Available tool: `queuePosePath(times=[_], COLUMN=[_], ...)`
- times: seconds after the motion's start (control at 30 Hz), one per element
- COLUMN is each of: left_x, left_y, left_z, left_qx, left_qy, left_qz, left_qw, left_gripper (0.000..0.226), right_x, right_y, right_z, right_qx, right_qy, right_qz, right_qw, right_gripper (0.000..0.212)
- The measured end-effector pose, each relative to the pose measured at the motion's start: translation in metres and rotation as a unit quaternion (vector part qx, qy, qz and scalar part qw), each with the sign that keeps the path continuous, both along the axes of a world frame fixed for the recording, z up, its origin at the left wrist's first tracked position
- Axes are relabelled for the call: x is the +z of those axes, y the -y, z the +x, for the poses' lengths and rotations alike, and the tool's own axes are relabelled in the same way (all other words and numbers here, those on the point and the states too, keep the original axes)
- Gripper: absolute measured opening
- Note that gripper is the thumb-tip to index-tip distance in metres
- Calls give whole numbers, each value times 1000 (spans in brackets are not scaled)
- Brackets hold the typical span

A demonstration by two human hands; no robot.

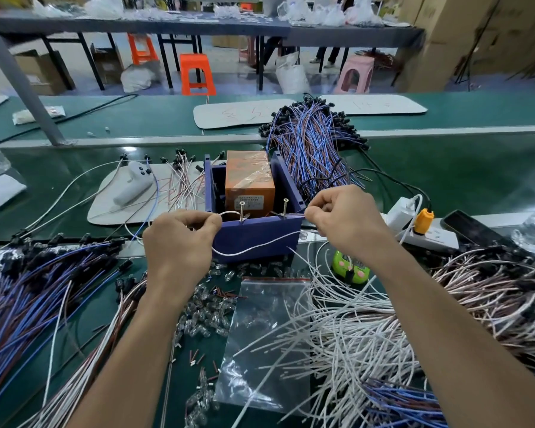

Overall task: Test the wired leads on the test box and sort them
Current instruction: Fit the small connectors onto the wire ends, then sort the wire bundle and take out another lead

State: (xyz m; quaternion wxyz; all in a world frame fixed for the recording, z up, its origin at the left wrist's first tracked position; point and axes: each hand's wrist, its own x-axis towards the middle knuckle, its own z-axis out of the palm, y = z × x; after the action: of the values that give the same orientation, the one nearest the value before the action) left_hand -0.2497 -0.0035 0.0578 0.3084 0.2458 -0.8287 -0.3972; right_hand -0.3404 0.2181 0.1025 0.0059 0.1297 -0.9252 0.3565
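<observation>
A green work table (74,193) is seen under both hands. To the left of the left hand (179,245) a heap of blue and brown leads (28,298) is spread; below and to the right of the right hand (343,217) a heap of white leads (352,335) is piled. A purple test box (260,239) is set between the hands, just beyond them, with an orange block (249,180) inside it. A clear zip bag (260,335) lies between the forearms. One white lead (250,248) is pinched at each end, by left thumb and fingers and by right thumb and fingers, and sags across the box's front wall. Its left end is held against the left screw (242,210); its right end is held close to the right screw (285,206), where contact cannot be told.
</observation>
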Motion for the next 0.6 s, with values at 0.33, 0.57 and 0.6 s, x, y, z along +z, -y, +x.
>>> queuePosePath(times=[0.33,0.57,0.6], left_x=[4,12,12], left_y=[0,-6,-9], left_z=[14,30,34], left_qx=[-9,-81,-103], left_qy=[14,-6,-10], left_qz=[85,438,472], left_qw=[996,895,876], left_gripper=[18,17,16], right_x=[13,27,25], right_y=[-23,-38,-36], right_z=[19,41,45], right_qx=[29,102,114], right_qy=[30,44,54], right_qz=[-22,43,44], right_qw=[999,993,991], right_gripper=[20,15,17])
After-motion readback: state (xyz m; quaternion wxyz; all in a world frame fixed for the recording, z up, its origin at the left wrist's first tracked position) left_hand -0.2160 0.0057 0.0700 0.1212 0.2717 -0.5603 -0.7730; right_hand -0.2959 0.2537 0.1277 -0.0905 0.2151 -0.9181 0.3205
